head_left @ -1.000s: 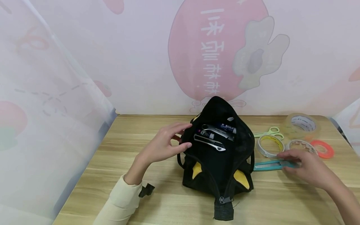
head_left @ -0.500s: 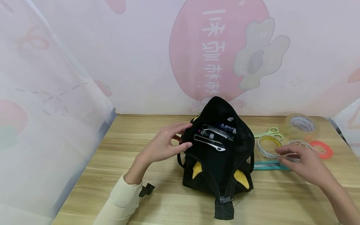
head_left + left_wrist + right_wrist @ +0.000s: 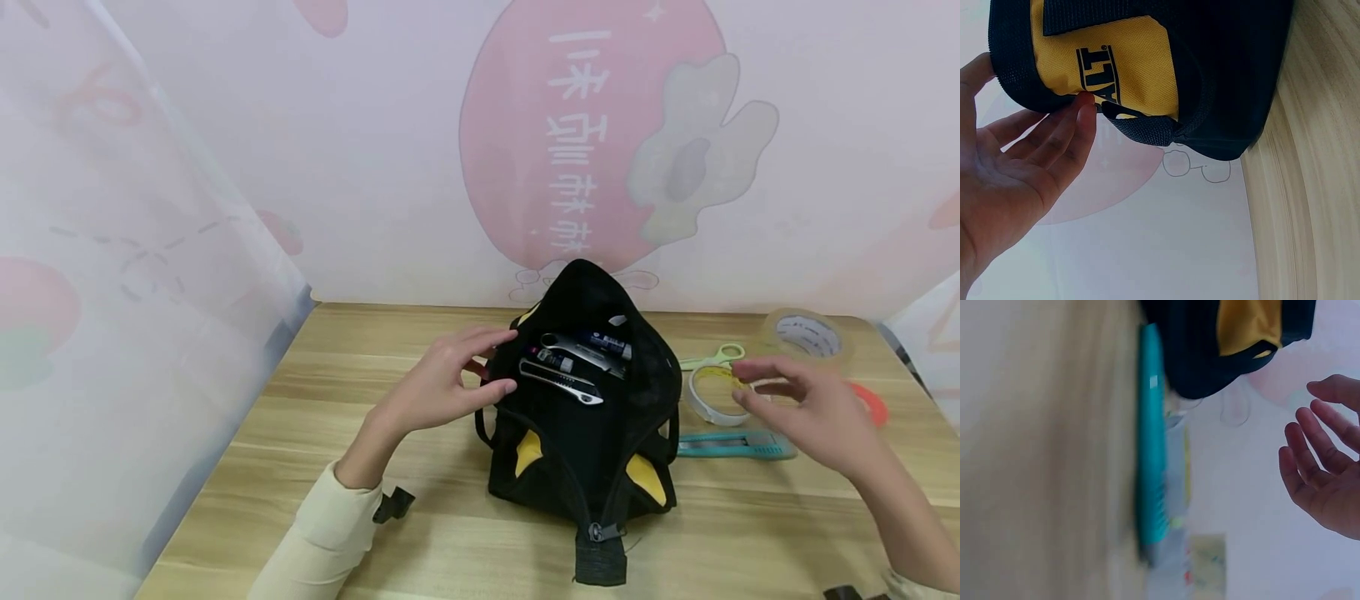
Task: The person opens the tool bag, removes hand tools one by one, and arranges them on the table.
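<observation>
A black tool bag [image 3: 543, 492] with yellow patches stands unzipped at the table's middle, its mouth facing up. Inside lie a black-and-silver utility knife [image 3: 562, 383], a silver cutter [image 3: 581, 353] and small dark labelled items [image 3: 611, 343]. My left hand [image 3: 442, 379] touches the bag's left rim, its fingers nearly straight along the side; the left wrist view shows fingertips against the yellow panel [image 3: 1129, 69]. To the right, my right hand [image 3: 821, 421] hovers with relaxed fingers and holds nothing. Below it on the table lies a teal utility knife [image 3: 735, 444].
Right of the bag lie a white tape roll [image 3: 708, 408], partly hidden by the right hand, and light-green scissors [image 3: 723, 354]. A wide clear tape roll [image 3: 832, 354] sits farther back, beside an orange-red ring [image 3: 873, 404]. A printed cloth backdrop [image 3: 390, 167] rises behind the table.
My right hand has let go of the teal utility knife and lifted away from it, leaving it on the table. The left hand stays at the bag's rim.
</observation>
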Demonstrator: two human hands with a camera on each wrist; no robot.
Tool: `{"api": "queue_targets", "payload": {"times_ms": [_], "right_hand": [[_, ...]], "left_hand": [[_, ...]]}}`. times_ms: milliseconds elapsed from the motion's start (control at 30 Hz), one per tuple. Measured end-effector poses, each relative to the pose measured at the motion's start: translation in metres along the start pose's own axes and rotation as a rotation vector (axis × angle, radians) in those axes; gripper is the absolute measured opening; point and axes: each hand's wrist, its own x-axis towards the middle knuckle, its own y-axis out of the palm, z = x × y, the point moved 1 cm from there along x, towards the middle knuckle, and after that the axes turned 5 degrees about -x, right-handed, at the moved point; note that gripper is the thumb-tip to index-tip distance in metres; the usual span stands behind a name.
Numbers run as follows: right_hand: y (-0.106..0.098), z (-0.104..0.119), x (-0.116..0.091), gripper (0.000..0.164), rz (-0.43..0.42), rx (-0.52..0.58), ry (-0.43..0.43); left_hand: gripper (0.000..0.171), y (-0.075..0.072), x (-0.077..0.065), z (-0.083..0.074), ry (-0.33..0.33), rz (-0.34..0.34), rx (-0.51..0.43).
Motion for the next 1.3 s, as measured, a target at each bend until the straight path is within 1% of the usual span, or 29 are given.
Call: {"api": "queue_targets", "payload": {"times_ms": [67, 167, 233, 300, 467, 633, 767, 900, 1033, 1133, 1300], "right_hand": [[-0.001, 0.01, 0.007, 0.031, -0.01, 0.033, -0.021], [-0.003, 0.024, 0.018, 0.032, -0.003, 0.067, -0.044], [-0.004, 0.034, 0.025, 0.032, 0.014, 0.08, -0.039], [-0.005, 0.042, 0.032, 0.032, 0.042, 0.117, -0.024], [-0.004, 0.059, 0.043, 0.033, 0.112, 0.237, 0.013], [0.002, 0.072, 0.051, 0.031, 0.129, 0.315, -0.01], [0.007, 0.081, 0.057, 0.031, 0.154, 0.302, -0.034], [0.012, 0.09, 0.065, 0.034, 0.183, 0.285, -0.035], [0.018, 0.099, 0.075, 0.034, 0.214, 0.277, -0.083], [0.025, 0.104, 0.084, 0.034, 0.272, 0.243, -0.13], [0.041, 0.108, 0.097, 0.036, 0.38, 0.141, -0.183]], "left_hand": [[0.061, 0.0, 0.0, 0.0, -0.006, -0.001, -0.002], [0.061, 0.0, -0.001, 0.0, -0.011, -0.002, -0.004], [0.061, 0.0, -0.001, -0.001, -0.017, -0.002, -0.006], [0.061, -0.001, -0.002, -0.001, -0.02, -0.002, -0.007], [0.061, -0.001, -0.002, -0.002, -0.022, -0.003, -0.008], [0.061, -0.001, -0.001, -0.001, -0.015, -0.001, -0.007], [0.061, 0.0, 0.0, -0.001, -0.01, 0.003, -0.012], [0.061, 0.0, 0.001, -0.001, -0.012, 0.005, -0.02], [0.061, 0.0, 0.001, -0.002, -0.015, 0.005, -0.016], [0.061, 0.0, 0.001, -0.002, -0.015, 0.005, -0.01], [0.06, 0.001, 0.003, -0.004, -0.011, 0.003, -0.02]]}}
